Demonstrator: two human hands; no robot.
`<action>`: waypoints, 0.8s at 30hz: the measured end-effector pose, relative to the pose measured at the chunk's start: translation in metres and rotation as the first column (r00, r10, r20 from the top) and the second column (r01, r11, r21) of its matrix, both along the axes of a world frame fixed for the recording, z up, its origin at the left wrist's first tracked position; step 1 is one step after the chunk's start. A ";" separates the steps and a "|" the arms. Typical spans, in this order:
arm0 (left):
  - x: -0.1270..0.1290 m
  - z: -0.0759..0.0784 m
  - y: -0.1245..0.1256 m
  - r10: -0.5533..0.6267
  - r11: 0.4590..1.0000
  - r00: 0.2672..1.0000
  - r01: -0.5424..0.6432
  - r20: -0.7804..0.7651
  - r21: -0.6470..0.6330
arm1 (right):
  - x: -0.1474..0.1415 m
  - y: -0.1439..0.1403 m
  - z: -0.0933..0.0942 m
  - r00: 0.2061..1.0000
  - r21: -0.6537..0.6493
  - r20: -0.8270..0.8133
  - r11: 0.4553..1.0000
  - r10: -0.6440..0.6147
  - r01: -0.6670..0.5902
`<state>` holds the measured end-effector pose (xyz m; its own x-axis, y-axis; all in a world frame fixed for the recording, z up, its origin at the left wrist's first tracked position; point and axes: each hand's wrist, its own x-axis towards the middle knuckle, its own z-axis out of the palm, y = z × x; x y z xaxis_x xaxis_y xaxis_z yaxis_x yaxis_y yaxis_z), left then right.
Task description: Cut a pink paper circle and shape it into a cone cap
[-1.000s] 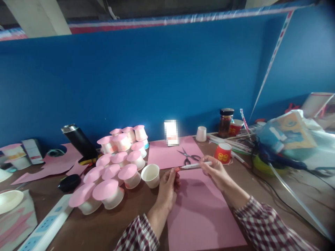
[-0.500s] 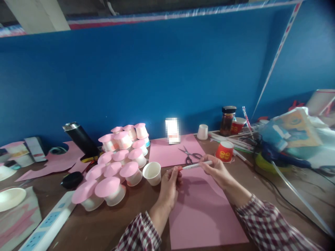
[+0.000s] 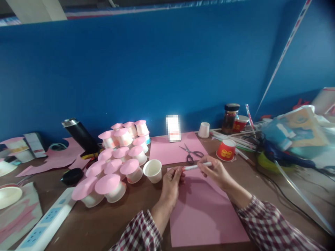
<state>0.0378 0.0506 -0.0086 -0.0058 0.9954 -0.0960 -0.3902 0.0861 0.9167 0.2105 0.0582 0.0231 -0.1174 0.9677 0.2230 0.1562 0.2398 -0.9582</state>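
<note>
Two hands meet on one white marker pen (image 3: 196, 166), which we hold level just above the near pink paper sheet (image 3: 206, 212) on the brown table (image 3: 110, 226). Our left hand (image 3: 171, 183) closes its fingertips on the pen's red end, thumb and fingers pinched together around it. Our right hand (image 3: 215, 170) grips the white barrel, fingers curled over it and thumb beneath. Both wrists show plaid sleeves, and the left forearm crosses the near left corner of the sheet.

Just beyond the pen lie black-handled scissors (image 3: 192, 154), resting on a second pink sheet (image 3: 170, 150) that runs back toward the blue wall (image 3: 157, 69). To the left of our left hand stands an open white paper cup (image 3: 153, 170), upright and apart from the fingers. Past it sits a cluster of white cups capped with pink paper discs (image 3: 117, 167), some stacked on others near the wall. A black flask (image 3: 80, 134) leans behind that cluster, and a white power strip (image 3: 44, 223) lies at the near left edge.

To the right of the scissors stands a red paper cup (image 3: 226, 150), with a small white cup (image 3: 203, 129) upside down farther back. A dark-lidded jar (image 3: 230, 118) stands by the wall, beside another red cup and a spread of straws. Bags and cables pile up at the far right.
</note>
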 end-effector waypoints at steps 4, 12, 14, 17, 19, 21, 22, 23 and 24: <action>0.001 0.003 -0.004 -0.021 0.999 0.998 0.024 0.058 -0.045 | 0.001 -0.001 -0.001 0.999 0.023 0.027 0.999 0.048 -0.048; 0.003 0.008 -0.004 -0.050 0.991 0.997 0.057 0.061 -0.121 | -0.003 -0.002 -0.001 1.000 0.004 0.008 1.000 0.024 -0.024; 0.003 0.009 -0.004 -0.068 0.993 0.997 0.071 0.031 -0.097 | 0.000 0.003 -0.001 0.999 0.009 -0.045 1.000 0.022 -0.022; 0.004 0.010 -0.005 -0.054 0.996 0.999 0.054 -0.001 -0.075 | 0.010 0.012 -0.002 0.992 0.094 0.000 0.988 -0.124 0.124; 0.004 0.009 -0.006 -0.057 0.994 0.998 0.054 -0.030 -0.097 | 0.018 0.017 -0.005 0.915 0.221 0.144 0.914 -0.376 0.341; 0.004 0.009 -0.007 -0.082 0.991 0.995 0.075 -0.062 -0.108 | 0.025 0.020 -0.009 0.775 0.346 0.327 0.832 -0.540 0.433; 0.004 0.009 -0.008 -0.098 0.990 0.992 0.090 -0.073 -0.104 | 0.027 0.021 -0.011 0.704 0.378 0.436 0.824 -0.561 0.423; 0.005 0.010 -0.009 -0.112 0.990 0.990 0.103 -0.087 -0.098 | 0.028 0.022 -0.014 0.623 0.374 0.551 0.832 -0.555 0.410; 0.005 0.011 -0.009 -0.119 0.990 0.987 0.110 -0.104 -0.091 | 0.029 0.022 -0.016 0.549 0.347 0.652 0.849 -0.523 0.397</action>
